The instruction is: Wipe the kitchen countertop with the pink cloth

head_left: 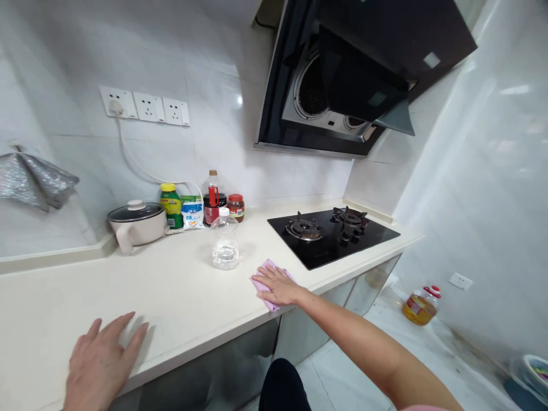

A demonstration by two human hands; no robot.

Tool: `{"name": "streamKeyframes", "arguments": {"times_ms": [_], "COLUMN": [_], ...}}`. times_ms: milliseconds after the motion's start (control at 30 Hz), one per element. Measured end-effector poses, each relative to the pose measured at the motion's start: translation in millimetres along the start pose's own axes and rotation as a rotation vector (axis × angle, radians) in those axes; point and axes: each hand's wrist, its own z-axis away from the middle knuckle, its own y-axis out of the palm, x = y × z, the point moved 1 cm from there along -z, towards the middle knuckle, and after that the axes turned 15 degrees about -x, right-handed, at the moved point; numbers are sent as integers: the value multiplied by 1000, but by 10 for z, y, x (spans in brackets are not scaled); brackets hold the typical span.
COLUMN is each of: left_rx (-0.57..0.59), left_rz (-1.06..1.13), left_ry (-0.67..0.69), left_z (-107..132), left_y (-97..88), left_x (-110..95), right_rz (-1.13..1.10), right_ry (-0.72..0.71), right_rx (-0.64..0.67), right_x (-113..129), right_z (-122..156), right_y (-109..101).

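On the smooth cream countertop (180,291), our flattened right hand (279,286) pressed a thin pink cloth (261,286), wiping seemingly underway, how much remained unclear; our relaxed left hand (99,361) gripped nothing.

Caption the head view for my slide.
Right hand spread over a pink cloth on the countertop near the hob.

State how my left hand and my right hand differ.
Your right hand lies on a pink cloth; your left hand holds nothing. The right hand is near the black stove, while the left hand is well away from it, toward the picture's lower left corner. Both hands show their backs, fingers apart.
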Motion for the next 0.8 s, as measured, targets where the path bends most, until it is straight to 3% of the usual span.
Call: {"name": "streamKeyframes", "arguments": {"times_ms": [167, 433, 800], "left_rx": [12, 54, 15], "left_rz": [-8, 70, 76], "left_ry": [11, 17, -9], "left_z": [24, 33, 52], "left_y": [53, 98, 30], "left_x": [58, 161, 3], "right_rz": [-6, 116, 152], "right_ry": [30, 185, 306], "right_rx": [0, -61, -124], "right_x": [-89, -409, -763], "right_z": [-204, -973, -1731], "right_y": [-46, -32, 14]}}
